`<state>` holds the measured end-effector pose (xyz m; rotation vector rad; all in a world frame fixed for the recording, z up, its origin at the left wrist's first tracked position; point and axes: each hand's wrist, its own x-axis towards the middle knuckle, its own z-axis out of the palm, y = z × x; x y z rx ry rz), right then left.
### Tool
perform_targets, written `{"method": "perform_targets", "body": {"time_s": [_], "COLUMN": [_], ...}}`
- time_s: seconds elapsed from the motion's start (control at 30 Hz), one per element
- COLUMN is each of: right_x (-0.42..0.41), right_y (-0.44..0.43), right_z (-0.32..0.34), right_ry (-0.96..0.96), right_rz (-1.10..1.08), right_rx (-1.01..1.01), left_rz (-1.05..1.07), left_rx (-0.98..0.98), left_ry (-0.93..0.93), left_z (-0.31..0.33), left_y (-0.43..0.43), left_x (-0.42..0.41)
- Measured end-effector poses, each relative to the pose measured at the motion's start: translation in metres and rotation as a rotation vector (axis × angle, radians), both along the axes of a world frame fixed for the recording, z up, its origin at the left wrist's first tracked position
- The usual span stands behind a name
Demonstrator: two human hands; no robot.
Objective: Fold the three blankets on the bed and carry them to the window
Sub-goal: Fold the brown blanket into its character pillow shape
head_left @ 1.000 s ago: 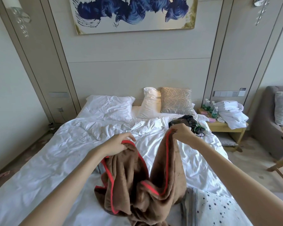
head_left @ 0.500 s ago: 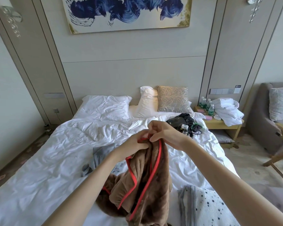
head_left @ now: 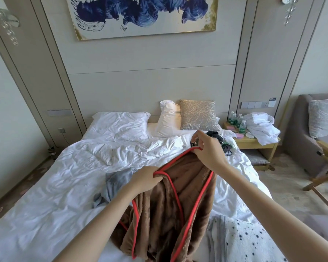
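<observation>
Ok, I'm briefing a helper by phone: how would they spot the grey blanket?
On the white bed, look left of the brown red-edged blanket. The grey blanket lies crumpled there: plain, unlike the dotted blanket at the near right.

A blue abstract painting is hanging on the pale panelled wall between crystal sconces. A wooden nightstand is carrying water bottles and a white bathrobe, and a grey sofa is standing beside it on patterned carpet.
</observation>
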<state>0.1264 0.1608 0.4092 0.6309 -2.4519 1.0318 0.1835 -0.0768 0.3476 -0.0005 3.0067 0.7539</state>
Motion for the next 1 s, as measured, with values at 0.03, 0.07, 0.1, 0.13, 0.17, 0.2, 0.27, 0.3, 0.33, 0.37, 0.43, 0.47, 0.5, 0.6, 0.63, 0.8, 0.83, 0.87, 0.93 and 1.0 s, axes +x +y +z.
{"method": "perform_targets", "body": {"time_s": [0.03,0.07,0.1,0.13,0.17,0.2,0.27,0.3,0.33,0.37,0.43,0.47,0.5,0.6,0.63,0.8,0.83,0.87,0.93,1.0], "right_x": [-0.003,-0.005,-0.006,-0.008,-0.008,-0.009,-0.010,-0.012,-0.013,-0.015,-0.017,-0.019,-0.020,-0.024,-0.024,-0.006,0.000,0.004,0.005,0.001], "right_y": [0.005,0.010,0.013,0.016,0.018,0.020,0.024,0.027,0.030,0.032,0.035,0.036,0.038,0.045,0.048,0.015,0.000,-0.014,-0.031,-0.032], "right_z": [0.000,0.000,0.000,0.000,0.000,0.000,0.001,0.002,0.004,0.006,0.012,0.016,0.020,0.032,0.034,0.044,0.046,0.047,0.050,0.053], "right_ry": [0.016,0.026,0.038,0.052,0.067,0.076,0.077,0.077,0.082,0.092,0.112,0.120,0.128,0.088,0.063,-0.147,-0.214,-0.252,-0.187,-0.080], "right_rz": [-0.033,-0.060,-0.079,-0.092,-0.104,-0.117,-0.154,-0.174,-0.189,-0.200,-0.230,-0.250,-0.272,-0.403,-0.473,0.048,0.192,0.262,0.256,0.166], "right_rx": [-0.017,-0.039,-0.065,-0.089,-0.108,-0.124,-0.159,-0.179,-0.198,-0.213,-0.255,-0.290,-0.326,-0.308,-0.218,-0.023,-0.078,-0.134,-0.192,-0.178], "left_rz": [0.039,0.079,0.121,0.167,0.216,0.267,0.354,0.383,0.401,0.409,0.420,0.423,0.419,0.334,0.292,0.075,0.029,-0.009,-0.041,-0.021], "left_rx": [-0.011,-0.040,-0.079,-0.113,-0.137,-0.154,-0.163,-0.156,-0.150,-0.151,-0.159,-0.151,-0.133,-0.071,-0.045,0.005,-0.011,-0.037,-0.099,-0.152], "left_ry": [0.030,0.061,0.091,0.117,0.140,0.158,0.211,0.251,0.298,0.348,0.444,0.488,0.531,0.652,0.680,0.720,0.721,0.723,0.726,0.717], "left_z": [-0.001,-0.002,-0.003,-0.004,-0.004,-0.003,0.004,0.009,0.016,0.023,0.042,0.054,0.067,0.108,0.121,0.160,0.161,0.158,0.149,0.135], "left_y": [-0.004,-0.008,-0.012,-0.016,-0.020,-0.024,-0.033,-0.037,-0.041,-0.043,-0.045,-0.045,-0.043,-0.033,-0.028,0.014,0.024,0.033,0.040,0.033], "left_x": [-0.001,-0.002,-0.003,-0.005,-0.007,-0.008,-0.012,-0.014,-0.016,-0.019,-0.024,-0.026,-0.027,-0.027,-0.025,-0.019,-0.018,-0.018,-0.017,-0.016]}}
